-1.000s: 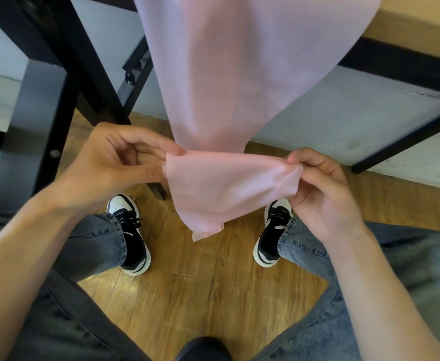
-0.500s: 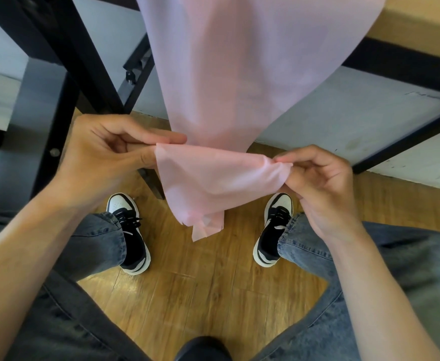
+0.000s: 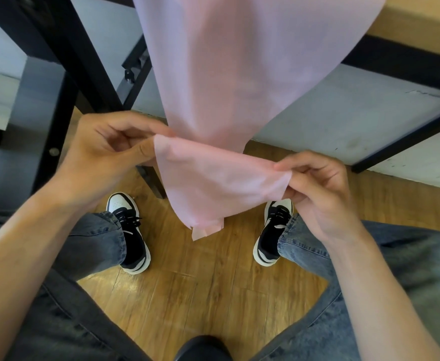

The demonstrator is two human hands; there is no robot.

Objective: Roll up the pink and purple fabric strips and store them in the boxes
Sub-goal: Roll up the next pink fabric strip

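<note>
The pink strip (image 3: 221, 178) hangs from the table's edge; its folded lower end has lifted and tilted since a second ago. Left hand (image 3: 109, 149) and right hand (image 3: 320, 194) each pinch a side, so rolling looks barely begun.

I see a pale pink fabric strip (image 3: 224, 178), sheer and lilac-tinged higher up, above a honey-brown wood-grain floor (image 3: 200, 295), faded blue-grey jeans (image 3: 93, 243), black-and-white sneakers (image 3: 130, 230), a black desk frame (image 3: 65, 48) and a grey-white wall (image 3: 330, 121).
</note>
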